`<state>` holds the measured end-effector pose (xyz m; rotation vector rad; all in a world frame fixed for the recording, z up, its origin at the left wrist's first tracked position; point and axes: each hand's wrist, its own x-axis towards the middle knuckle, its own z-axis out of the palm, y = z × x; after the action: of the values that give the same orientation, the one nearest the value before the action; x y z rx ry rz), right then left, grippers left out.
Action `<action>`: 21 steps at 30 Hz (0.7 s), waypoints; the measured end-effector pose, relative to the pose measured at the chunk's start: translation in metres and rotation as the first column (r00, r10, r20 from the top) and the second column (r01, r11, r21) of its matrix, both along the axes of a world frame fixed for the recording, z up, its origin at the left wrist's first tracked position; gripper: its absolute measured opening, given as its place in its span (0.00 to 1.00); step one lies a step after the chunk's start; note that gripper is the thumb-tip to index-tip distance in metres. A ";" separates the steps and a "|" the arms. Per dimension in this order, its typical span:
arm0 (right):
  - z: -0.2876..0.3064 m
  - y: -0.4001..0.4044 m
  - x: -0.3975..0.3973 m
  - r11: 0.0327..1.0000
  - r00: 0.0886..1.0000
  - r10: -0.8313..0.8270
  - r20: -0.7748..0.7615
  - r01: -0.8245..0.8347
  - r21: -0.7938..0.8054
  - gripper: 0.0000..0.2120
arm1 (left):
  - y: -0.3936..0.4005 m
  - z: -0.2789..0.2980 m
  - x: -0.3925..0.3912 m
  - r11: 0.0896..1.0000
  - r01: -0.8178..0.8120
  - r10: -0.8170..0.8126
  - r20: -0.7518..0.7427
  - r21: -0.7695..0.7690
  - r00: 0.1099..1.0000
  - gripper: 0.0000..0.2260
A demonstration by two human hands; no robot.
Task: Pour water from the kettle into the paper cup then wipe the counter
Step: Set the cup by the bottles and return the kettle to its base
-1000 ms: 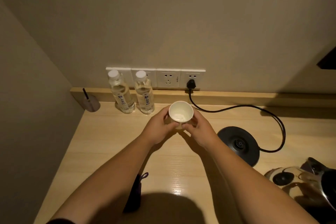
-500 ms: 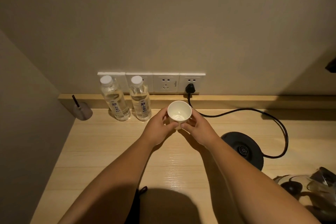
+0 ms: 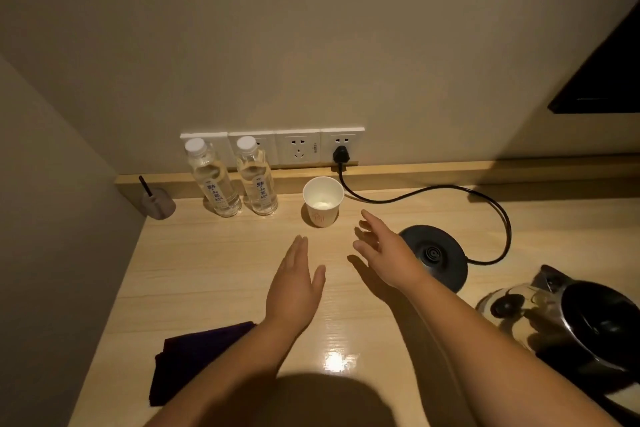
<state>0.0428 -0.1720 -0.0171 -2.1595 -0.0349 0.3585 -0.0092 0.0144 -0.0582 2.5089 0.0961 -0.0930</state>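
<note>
Two bare forearms, no sleeves, left hand (image 3: 294, 288) and right hand (image 3: 384, 253) without rings or watch

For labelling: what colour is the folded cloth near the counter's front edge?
Dark purple folded cloth, almost black; head view.

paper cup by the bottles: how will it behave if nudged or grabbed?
The paper cup looks nearly empty, so probably light and easy to slide or tip. Its thin paper wall likely dents under a firm squeeze. It stands upright, wider at the rim than the base, so top-heavy once filled.
</note>
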 end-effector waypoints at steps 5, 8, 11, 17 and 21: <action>0.012 -0.038 -0.077 0.995 0.996 0.004 0.086 0.005 -0.099 0.25 | -0.038 -0.007 -0.070 0.939 0.200 -0.180 -0.097 0.280 0.979 0.29; 0.016 -0.062 -0.129 0.993 0.997 -0.042 0.071 0.049 -0.106 0.23 | -0.057 -0.008 -0.094 0.890 0.271 -0.237 -0.136 0.366 0.962 0.33; 0.011 -0.088 -0.168 0.985 0.996 -0.040 0.080 0.053 -0.166 0.21 | -0.071 -0.012 -0.107 0.869 0.287 -0.240 -0.162 0.403 0.957 0.33; 0.018 -0.126 -0.218 0.973 0.964 0.033 0.264 0.029 -0.227 0.17 | -0.077 -0.025 -0.121 0.855 0.267 -0.221 -0.152 0.444 0.963 0.33; 0.045 -0.153 -0.235 0.961 0.890 0.034 0.455 0.095 -0.258 0.16 | -0.078 -0.027 -0.122 0.843 0.270 -0.230 -0.141 0.465 0.963 0.33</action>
<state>-0.1926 -0.3245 0.0275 -2.4744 -0.2286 -0.1851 -0.1310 -0.0641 -0.0848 3.0070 -0.2060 -0.3128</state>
